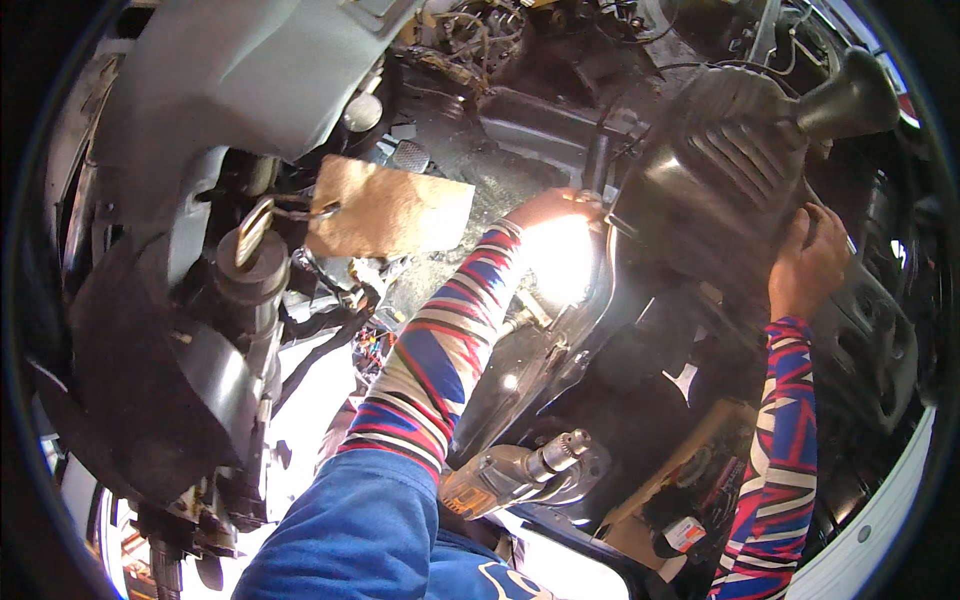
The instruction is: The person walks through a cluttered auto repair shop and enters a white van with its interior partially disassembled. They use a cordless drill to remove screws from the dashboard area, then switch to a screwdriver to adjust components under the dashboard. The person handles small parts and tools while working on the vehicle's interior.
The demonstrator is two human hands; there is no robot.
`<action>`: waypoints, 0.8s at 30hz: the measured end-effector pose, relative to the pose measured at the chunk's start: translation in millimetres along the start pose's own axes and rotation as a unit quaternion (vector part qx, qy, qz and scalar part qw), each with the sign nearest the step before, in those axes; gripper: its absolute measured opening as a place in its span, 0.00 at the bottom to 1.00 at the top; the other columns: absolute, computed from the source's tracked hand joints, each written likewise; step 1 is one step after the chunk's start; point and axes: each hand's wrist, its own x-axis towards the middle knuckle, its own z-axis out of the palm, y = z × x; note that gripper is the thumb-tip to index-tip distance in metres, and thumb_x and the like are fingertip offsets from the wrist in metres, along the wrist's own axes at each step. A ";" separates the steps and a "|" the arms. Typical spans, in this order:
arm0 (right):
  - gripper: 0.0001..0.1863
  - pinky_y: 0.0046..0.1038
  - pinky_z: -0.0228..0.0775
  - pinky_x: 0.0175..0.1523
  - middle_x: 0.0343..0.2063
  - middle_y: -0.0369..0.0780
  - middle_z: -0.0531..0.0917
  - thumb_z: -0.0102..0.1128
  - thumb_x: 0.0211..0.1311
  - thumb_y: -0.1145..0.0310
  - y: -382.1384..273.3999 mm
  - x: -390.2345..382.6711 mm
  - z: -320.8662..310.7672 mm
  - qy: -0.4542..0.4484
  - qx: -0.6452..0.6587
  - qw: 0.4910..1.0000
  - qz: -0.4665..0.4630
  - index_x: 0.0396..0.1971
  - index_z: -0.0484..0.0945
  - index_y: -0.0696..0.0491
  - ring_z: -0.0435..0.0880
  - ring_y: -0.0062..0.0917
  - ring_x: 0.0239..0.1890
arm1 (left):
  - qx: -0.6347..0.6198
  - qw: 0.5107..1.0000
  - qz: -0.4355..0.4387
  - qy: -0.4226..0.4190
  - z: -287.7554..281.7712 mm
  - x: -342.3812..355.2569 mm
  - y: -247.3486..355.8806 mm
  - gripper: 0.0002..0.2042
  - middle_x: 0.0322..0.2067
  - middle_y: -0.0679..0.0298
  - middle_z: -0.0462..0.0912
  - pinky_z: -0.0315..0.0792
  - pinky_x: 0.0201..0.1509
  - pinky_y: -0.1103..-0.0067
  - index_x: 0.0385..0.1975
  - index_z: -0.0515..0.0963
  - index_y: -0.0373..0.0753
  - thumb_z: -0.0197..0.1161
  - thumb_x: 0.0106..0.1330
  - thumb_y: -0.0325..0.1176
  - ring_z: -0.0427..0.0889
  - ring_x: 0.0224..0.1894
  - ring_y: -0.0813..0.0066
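My left hand (555,205), partly washed out by glare, reaches to the left edge of a large black molded plastic part (710,185), beside a dark upright post (600,160). Its fingertips are curled on something I cannot make out. On the other side of the molded part, my right hand (805,255) has its fingers curled over the edge, gripping it. The part has ribbed ridges and a protruding neck at its upper right. Just left of my left hand lies a rectangle of tan board (390,205) on the dusty vehicle floor.
A grey dashboard trim (230,70) and steering column (250,285) fill the left. Tangled wiring (470,45) sits at the top. A cordless drill (510,470) lies below my arms, with an open cardboard box (640,525) of small items to its right.
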 end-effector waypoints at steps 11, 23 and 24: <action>0.18 0.45 0.63 0.70 0.62 0.38 0.76 0.52 0.74 0.54 4.0 -1.6 2.2 -0.023 -0.029 0.999 0.026 0.54 0.81 0.48 0.72 0.37 0.67 | 0.062 0.990 0.099 0.083 28.0 -24.0 -52.2 0.36 0.62 0.58 0.74 0.60 0.73 0.72 0.71 0.61 0.38 0.70 0.65 0.40 0.68 0.67 0.66; 0.18 0.44 0.64 0.70 0.63 0.36 0.76 0.53 0.74 0.54 -2.6 -1.7 -4.3 -0.044 -0.058 0.996 0.049 0.54 0.81 0.46 0.72 0.35 0.67 | 0.116 0.980 0.151 0.064 27.7 -28.5 -37.0 0.26 0.51 0.62 0.82 0.67 0.67 0.72 0.57 0.77 0.40 0.76 0.57 0.31 0.76 0.58 0.69; 0.18 0.44 0.64 0.70 0.62 0.36 0.76 0.53 0.74 0.54 -3.2 -1.8 -5.0 -0.040 -0.071 0.996 0.045 0.54 0.81 0.46 0.72 0.35 0.67 | 0.097 0.980 0.165 0.056 27.1 -29.8 -35.0 0.25 0.51 0.62 0.83 0.67 0.67 0.72 0.55 0.78 0.40 0.76 0.57 0.31 0.76 0.58 0.69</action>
